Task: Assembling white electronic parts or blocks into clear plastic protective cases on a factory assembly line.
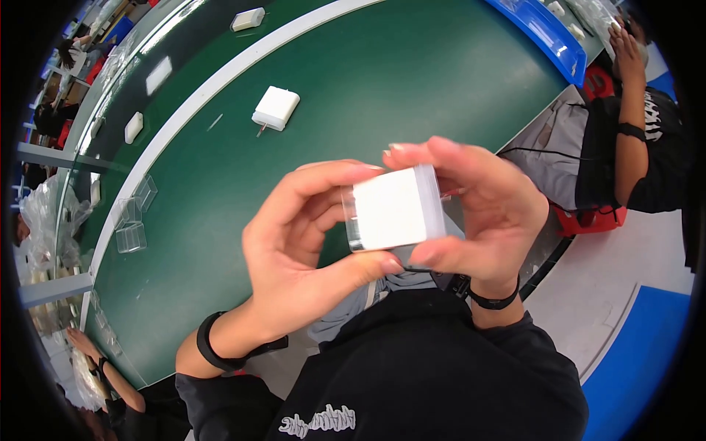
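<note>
A white, boxy, round-cornered block (pixel 390 209) sits between the two hands, raised over the near edge of the smooth green tabletop (pixel 353 81) and in front of the person's black shirt (pixel 441 360). Its broad face is turned up toward the head; the longer run, counting the clear, thin-walled plastic cover (pixel 351 226) at one end, goes from left to right with a slight tilt. That clear end points into the bare left hand (pixel 290 239), whose thumb and forefinger pinch the block's lower and upper edges; the frosted, translucent end band (pixel 431 202) faces the bare right hand (pixel 489 209), its thumb pressed at the lower corner and its fingers curved over the upper one (their tips are blurred, so exact contact there is hard to tell). Neither hand is clearly nearer. A second white, rounded block with a thin metal prong (pixel 277 108) lies well apart on the tabletop, beyond the left hand.
</note>
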